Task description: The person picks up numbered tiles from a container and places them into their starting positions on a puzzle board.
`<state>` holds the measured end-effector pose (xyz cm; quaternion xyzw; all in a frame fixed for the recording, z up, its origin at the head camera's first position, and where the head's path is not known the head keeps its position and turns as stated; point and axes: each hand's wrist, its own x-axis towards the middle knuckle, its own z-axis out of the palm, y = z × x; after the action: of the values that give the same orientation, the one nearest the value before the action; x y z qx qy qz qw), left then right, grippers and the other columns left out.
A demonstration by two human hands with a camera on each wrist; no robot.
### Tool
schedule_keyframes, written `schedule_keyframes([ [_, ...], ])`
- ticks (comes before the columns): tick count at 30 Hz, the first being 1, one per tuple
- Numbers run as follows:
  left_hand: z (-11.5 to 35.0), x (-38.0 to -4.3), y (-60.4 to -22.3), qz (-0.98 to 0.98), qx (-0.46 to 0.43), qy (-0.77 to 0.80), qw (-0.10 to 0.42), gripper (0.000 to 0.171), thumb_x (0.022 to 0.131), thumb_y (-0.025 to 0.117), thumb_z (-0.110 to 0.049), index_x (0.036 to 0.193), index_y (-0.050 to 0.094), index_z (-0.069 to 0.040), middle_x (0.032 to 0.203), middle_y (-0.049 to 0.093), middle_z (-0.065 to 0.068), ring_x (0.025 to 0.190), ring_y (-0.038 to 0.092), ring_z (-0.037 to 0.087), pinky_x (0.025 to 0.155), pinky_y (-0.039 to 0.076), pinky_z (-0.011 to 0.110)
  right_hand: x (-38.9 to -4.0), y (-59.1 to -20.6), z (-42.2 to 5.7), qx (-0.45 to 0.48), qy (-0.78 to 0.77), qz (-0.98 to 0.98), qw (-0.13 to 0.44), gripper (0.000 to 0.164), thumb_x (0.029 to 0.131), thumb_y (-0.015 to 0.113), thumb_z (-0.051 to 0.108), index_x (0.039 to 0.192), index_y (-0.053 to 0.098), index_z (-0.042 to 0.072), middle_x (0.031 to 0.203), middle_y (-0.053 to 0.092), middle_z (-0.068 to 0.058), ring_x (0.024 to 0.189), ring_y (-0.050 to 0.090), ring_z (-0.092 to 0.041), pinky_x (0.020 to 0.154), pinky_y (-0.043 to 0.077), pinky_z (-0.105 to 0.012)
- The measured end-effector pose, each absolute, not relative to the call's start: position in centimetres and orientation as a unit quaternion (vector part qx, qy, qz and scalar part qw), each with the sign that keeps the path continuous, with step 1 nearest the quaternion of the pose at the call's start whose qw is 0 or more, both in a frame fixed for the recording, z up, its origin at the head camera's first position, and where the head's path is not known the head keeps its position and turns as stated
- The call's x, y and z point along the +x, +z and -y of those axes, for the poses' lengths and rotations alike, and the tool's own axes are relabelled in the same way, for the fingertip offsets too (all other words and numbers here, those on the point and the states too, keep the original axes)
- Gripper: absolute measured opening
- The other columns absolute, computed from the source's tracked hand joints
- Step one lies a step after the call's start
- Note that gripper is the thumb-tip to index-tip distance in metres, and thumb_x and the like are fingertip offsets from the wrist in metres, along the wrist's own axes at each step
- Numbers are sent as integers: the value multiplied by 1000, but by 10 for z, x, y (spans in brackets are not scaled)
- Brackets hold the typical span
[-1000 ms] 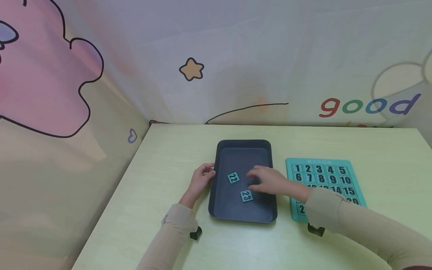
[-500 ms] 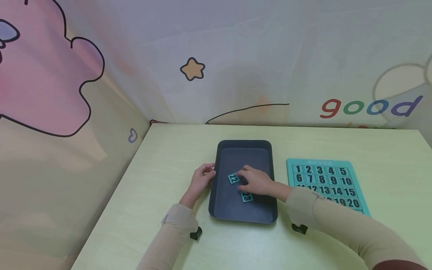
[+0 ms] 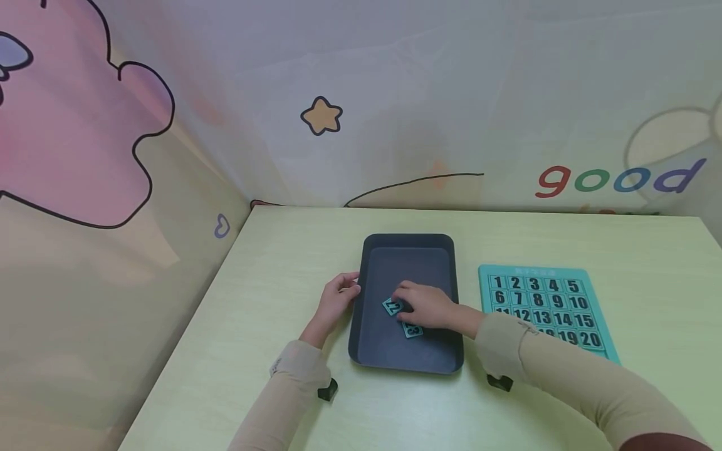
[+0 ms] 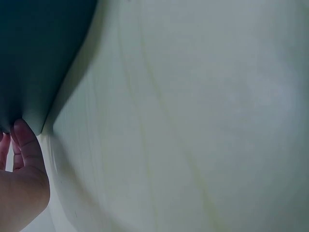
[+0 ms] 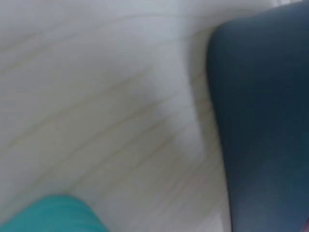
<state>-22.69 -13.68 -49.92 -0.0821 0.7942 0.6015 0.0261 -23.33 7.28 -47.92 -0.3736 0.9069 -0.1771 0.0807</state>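
My left hand (image 3: 334, 302) holds the left rim of a dark blue-grey tray (image 3: 417, 260), thumb and fingertips against its edge. In the left wrist view, the left hand (image 4: 24, 169) shows at the tray's wall (image 4: 43, 63). Over the middle of the tray, my right hand (image 3: 431, 305) pinches a small teal number tile marked 22 (image 3: 392, 306) between thumb and fingers; the tile still lies low in the tray. A second number tile, marked 23 (image 3: 413, 331), lies just below the thumb, partly covered. The right hand is nearly out of the right wrist view.
Right of the tray lies a teal number board (image 3: 541, 273) with numbers in rows; the right forearm and sleeve (image 3: 564, 357) cover its lower part. The pale wooden table (image 3: 304, 238) ends at a printed backdrop (image 3: 406, 94).
The right hand has moved left from the tray's right part to the tile marked 22, which has turned and shifted slightly toward the person. The left hand has stayed at the rim.
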Motion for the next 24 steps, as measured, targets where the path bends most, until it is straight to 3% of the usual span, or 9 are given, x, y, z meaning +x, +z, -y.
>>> schedule_keyframes([
  [6,137,-225,-494,-788,-78,609,36,32,84,53,-5,116,54,0,90,54,10,72,48,11,62,42,21,-226,-480,-74,-382,-186,-902,76,31,78,64,30,104,60,14,104,52,-2,80,53,-12,68,46,-29],
  [12,137,-228,-499,-789,-77,609,29,31,85,53,-5,116,55,-1,89,54,8,73,49,10,63,42,21,-219,-487,-68,-327,-194,-924,39,44,73,67,37,108,55,13,96,51,-3,71,49,-10,58,43,-25],
  [24,136,-229,-502,-791,-82,605,36,31,85,52,-6,116,56,-3,90,54,9,75,50,12,64,42,21,-220,-493,-62,-273,-210,-937,51,39,74,67,31,106,57,10,93,54,-4,70,48,-12,61,44,-28],
])
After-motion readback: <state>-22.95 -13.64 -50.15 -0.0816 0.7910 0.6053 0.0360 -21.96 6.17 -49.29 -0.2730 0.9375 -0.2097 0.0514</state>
